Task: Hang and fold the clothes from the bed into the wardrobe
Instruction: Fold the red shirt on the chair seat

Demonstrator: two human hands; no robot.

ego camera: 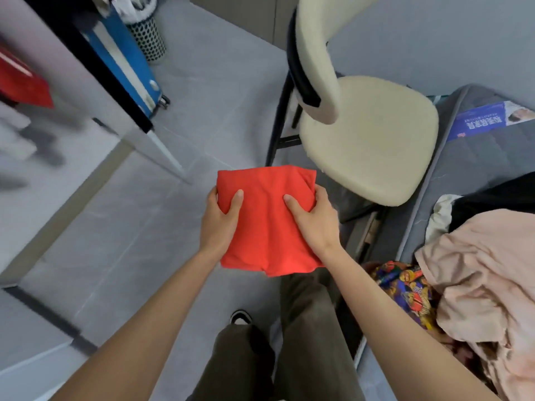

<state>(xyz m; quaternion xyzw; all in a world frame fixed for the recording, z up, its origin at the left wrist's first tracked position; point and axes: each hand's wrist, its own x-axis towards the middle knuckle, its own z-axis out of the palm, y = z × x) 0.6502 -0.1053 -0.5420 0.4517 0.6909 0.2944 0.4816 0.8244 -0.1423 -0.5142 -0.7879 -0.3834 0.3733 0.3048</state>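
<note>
Floor [115, 227]: grey tile across the middle of the frame, beneath a standing person's legs.
Red cloth [266, 221]: folded into a neat square, held level at centre frame, clear of both bed and wardrobe; kept flat, apparently so the folds survive the carry.
Left hand [221, 221]: gripping the left edge, thumb on top, fingers wrapped under.
Right hand [314, 219]: gripping the right edge likewise, thumb pressed into the fabric.
Wardrobe [43, 140]: blurred at frame left, the likely destination.
Bed [477, 157]: right edge of frame, heaped with a pink garment [486, 285] and a patterned one [405, 290], not yet folded.
Chair [370, 134]: cream, upper right of centre, just beside the bed.
</note>
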